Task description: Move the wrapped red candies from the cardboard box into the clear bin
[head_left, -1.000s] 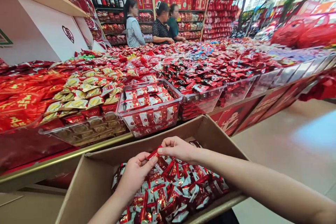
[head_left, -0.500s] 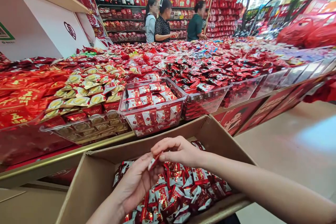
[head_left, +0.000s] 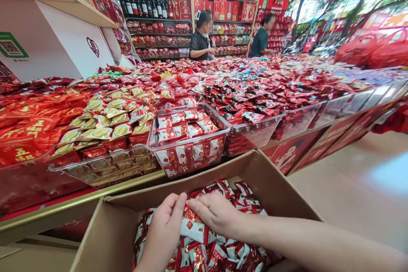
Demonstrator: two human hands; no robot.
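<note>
Both hands are over an open cardboard box (head_left: 91, 233) filled with small red and white candy packets (head_left: 199, 257). My left hand (head_left: 167, 225) pinches the left side of a red and white packet (head_left: 193, 226) between thumb and fingers. Against its right upper edge, my right hand (head_left: 219, 214) has its fingers closed on the same packet, thumb near the left thumb. The packet's printed face shows below the fingertips. Behind the box stands a clear plastic bin (head_left: 188, 140) with similar packets lined up in rows.
Yellow durian packets (head_left: 105, 123) and red packets (head_left: 28, 123) lie left of the bin; dark red packets (head_left: 251, 97) lie to its right. A white box (head_left: 63, 38) stands at the left. Two people (head_left: 199, 42) (head_left: 259, 42) are beyond the display, before shelves.
The view has tilted up slightly. My hands have turned and closed in on the packet, which now shows its printed face. The people in the background have shifted right.
</note>
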